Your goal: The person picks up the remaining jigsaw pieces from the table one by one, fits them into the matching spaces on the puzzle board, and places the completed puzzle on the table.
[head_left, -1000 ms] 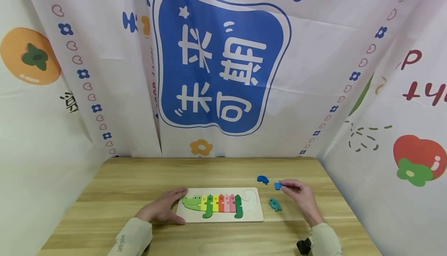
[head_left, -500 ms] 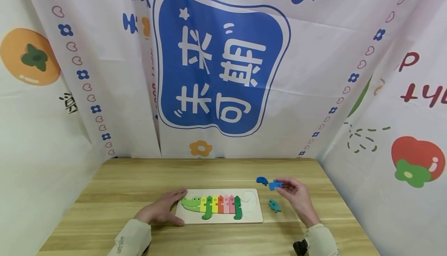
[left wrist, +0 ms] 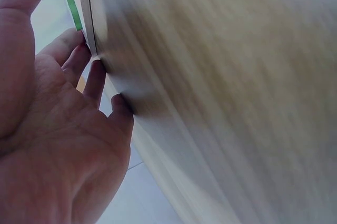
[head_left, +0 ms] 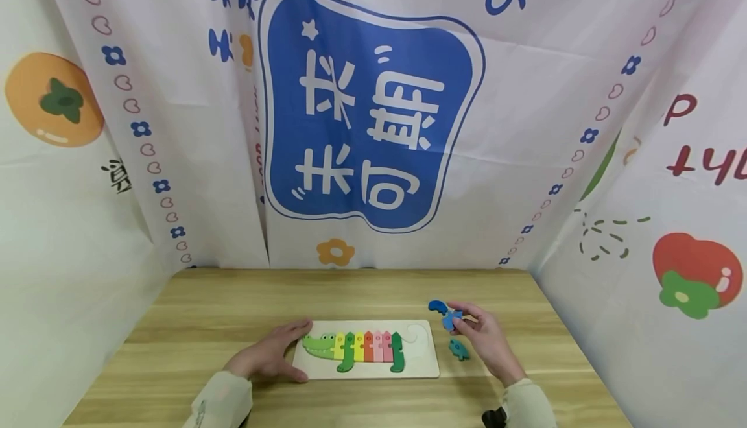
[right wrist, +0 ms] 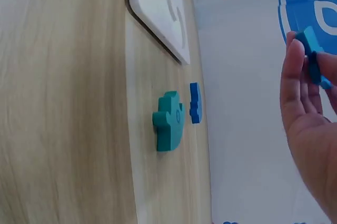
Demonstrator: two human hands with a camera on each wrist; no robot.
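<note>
Lifted toward you at right of frame, your right hand [head_left: 487,337] pinches the blue piece [head_left: 452,318] loosely—it could slip; left hand [head_left: 268,353] flat on board [head_left: 420,366].

A blue piece [head_left: 452,318] is being pinched by the right hand [head_left: 484,340]; the puzzle board [head_left: 428,369], at nine o'clock, is being touched by the left hand [head_left: 270,355].

A pale wooden table [head_left: 204,324] with light brown grain holds a white puzzle board [head_left: 420,368]. On the board, a crocodile [head_left: 356,349] runs in stripes: green head, then yellow, green, orange, red, pink and dark green. Beside the board lie a teal piece [head_left: 459,349] and a dark blue piece [head_left: 436,306]. A bright blue piece [head_left: 452,320] is in the right hand [head_left: 487,344]. Both sleeves are beige. The white curtain [head_left: 525,123] carries a blue panel with white characters, orange flowers and red fruit.
</note>
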